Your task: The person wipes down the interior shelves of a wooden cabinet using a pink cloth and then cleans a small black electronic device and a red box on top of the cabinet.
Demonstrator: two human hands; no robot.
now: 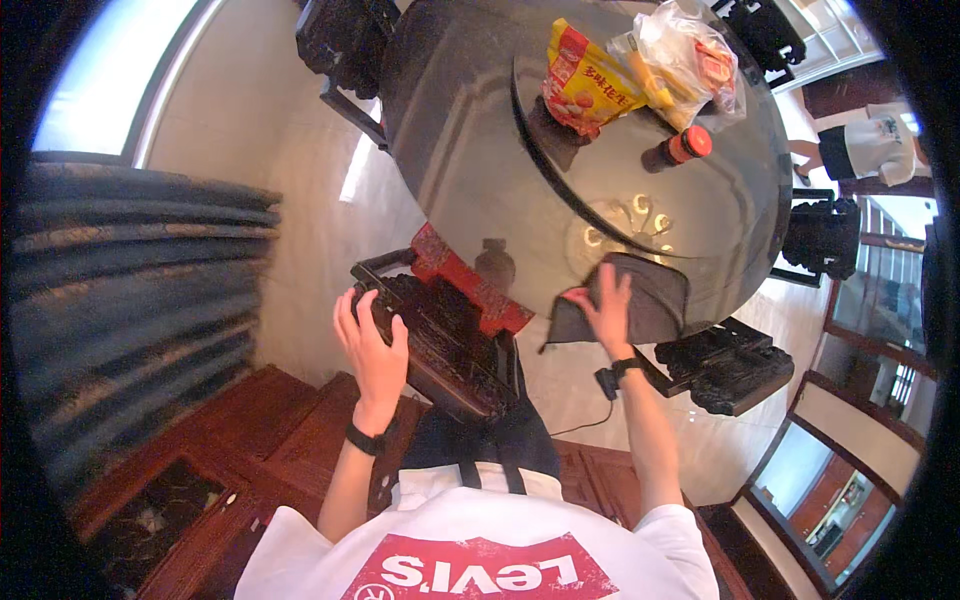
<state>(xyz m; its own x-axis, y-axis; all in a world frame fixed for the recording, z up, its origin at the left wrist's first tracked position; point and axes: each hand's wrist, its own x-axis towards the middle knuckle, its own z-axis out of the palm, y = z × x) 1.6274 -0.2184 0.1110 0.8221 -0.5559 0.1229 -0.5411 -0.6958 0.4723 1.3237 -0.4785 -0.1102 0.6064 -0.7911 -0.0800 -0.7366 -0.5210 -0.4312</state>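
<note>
My left hand (373,349) is over the top corner of a dark carved wooden chair (450,337), fingers apart; whether it touches the wood I cannot tell. My right hand (609,307) lies over a dark grey cloth-like item (656,300) at the near edge of a round table (465,187). Its fingers are spread, and a bit of pink shows beside the thumb. The grey item partly hangs over the table's edge. To its left a red patterned strip (465,281) stretches between the chair and the table edge.
On the raised turntable (600,180) are a yellow and red snack bag (589,86), a clear plastic bag (675,52) and a red-lidded jar (688,146). More carved chairs (724,365) surround the table. A person (862,146) stands at the far right. Wooden cabinets (300,442) lie behind me.
</note>
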